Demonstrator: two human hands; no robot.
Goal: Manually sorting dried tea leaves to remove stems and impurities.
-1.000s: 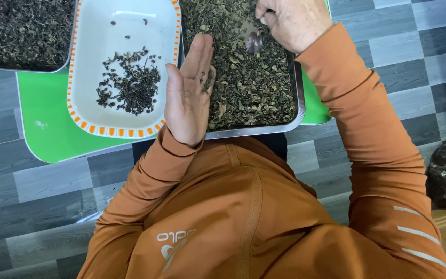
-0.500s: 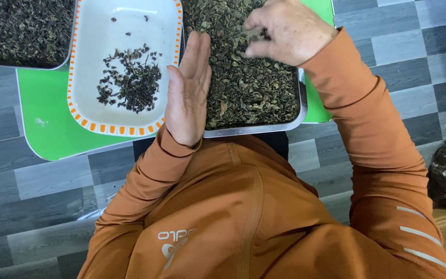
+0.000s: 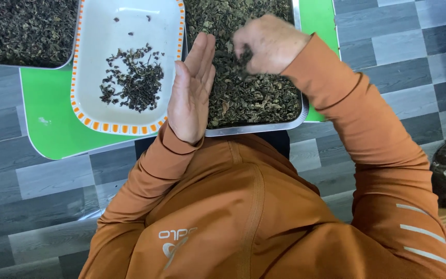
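Head view: the right hand (image 3: 269, 44) pinches dried tea leaves (image 3: 249, 88) in the full steel tray (image 3: 256, 127); the left hand (image 3: 191, 93), flat and spread, rests at its edge. Only a small sorted pile (image 3: 130, 77) lies in the white dish (image 3: 86, 111); most sorting appears left.

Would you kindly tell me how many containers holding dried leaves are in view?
3: a metal tray full of leaves in the middle, a white dish with a small pile left of it, and another tray at the top left, cut off by the frame; more may lie outside the picture.
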